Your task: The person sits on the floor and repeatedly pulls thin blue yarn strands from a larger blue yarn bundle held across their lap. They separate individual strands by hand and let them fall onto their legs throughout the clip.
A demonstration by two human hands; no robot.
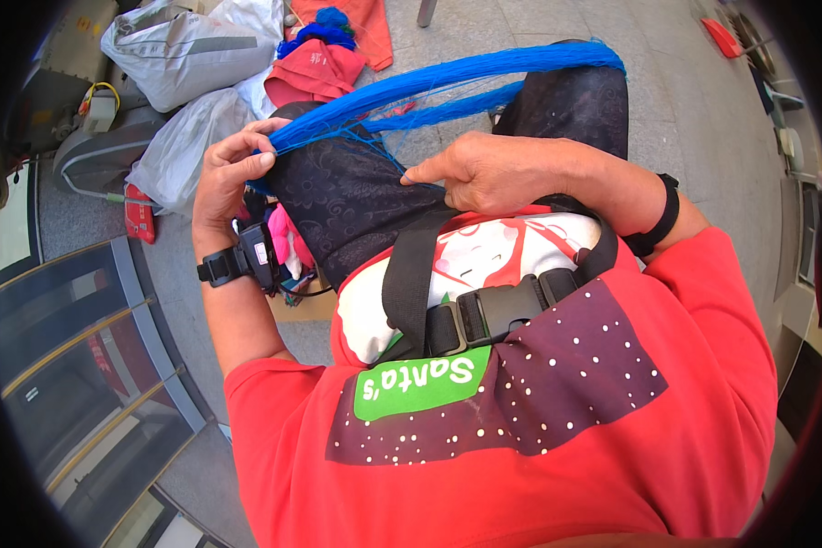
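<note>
A large skein of blue yarn (pixel 418 79) loops around both of my bent knees, its far strand taut between them and its near strand lower. My left hand (pixel 236 157) grips the skein at the left knee, thumb and fingers on the strands. Over my lap, my right hand (pixel 493 171) has its index finger extended towards the left knee. A thin blue strand (pixel 394 159) runs from the skein to that fingertip and on under the curled fingers. Several loose threads cross between the skein's two sides. The right thumb is mostly hidden.
White woven sacks (pixel 185 55) and a clear plastic bag (pixel 185 151) lie at the upper left. Near them are red cloth (pixel 315 72) and darker blue yarn (pixel 322 31). Pink yarn (pixel 289 240) sits beside my left thigh. A red dustpan (pixel 723 39) is far right.
</note>
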